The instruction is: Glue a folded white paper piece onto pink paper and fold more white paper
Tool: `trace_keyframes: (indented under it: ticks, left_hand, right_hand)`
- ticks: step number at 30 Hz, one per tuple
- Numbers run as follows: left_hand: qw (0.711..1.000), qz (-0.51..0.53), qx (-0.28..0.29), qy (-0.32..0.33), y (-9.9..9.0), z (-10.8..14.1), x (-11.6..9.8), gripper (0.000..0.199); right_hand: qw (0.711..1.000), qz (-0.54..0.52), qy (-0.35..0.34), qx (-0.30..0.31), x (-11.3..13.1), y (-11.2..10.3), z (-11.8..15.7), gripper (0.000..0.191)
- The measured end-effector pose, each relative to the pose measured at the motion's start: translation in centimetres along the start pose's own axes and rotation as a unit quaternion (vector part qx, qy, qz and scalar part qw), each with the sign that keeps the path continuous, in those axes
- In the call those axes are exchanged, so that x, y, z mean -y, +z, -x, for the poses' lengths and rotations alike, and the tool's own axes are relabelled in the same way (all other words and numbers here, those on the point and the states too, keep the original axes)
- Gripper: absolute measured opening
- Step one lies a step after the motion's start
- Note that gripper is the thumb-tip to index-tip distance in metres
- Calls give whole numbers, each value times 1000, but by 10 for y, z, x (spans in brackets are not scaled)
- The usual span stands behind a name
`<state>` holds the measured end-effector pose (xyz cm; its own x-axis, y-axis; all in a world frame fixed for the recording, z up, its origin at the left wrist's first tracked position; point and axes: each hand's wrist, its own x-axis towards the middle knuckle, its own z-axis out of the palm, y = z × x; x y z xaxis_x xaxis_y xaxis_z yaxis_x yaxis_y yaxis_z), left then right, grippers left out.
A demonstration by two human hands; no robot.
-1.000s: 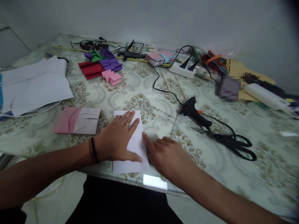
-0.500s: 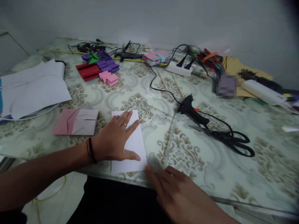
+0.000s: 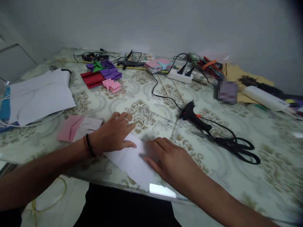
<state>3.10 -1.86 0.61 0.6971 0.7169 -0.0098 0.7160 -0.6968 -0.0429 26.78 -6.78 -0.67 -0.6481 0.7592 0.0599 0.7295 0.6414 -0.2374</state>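
Observation:
A folded sheet of white paper (image 3: 136,160) lies slantwise on the table near its front edge. My left hand (image 3: 115,132) rests over the paper's upper left end, fingers spread and thumb out; a ring and a dark wristband show on it. At the paper's right side is my right hand (image 3: 171,156), its thumb and forefinger apart, with the fingertips blurred at the paper's edge. Partly behind my left wrist lies a folded pink and white paper (image 3: 71,127).
A black glue gun (image 3: 195,116) and black-handled scissors (image 3: 236,148) lie to the right. Folded coloured papers (image 3: 93,79), a white power strip (image 3: 180,75) and a pink paper stack (image 3: 158,64) sit farther back. White sheets (image 3: 40,96) cover the left side.
The white paper has turned from upright to slanting, its near end swinging right. My right hand has moved up and forward along it. My left hand stays on the paper.

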Motion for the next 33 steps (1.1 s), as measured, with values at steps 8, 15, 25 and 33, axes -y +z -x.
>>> trace_keyframes:
  ticks: [8,15,25,33]
  left_hand:
    - [988,144,60,-9,1,6,13,38]
    - [955,283,70,-51,6,-1,18,7]
    - [965,255,51,-33,9,-7,2,24]
    - [988,150,36,-19,1,2,-5,7]
  right_hand:
    - [987,-110,71,96,-21,-4,-41,35]
    - [967,-247,37,58,-42,-7,-45,5]
    - [991,-119,-34,-45,-32,2,-43,13]
    - [991,-84,-77,-74,-26,3,-41,10]
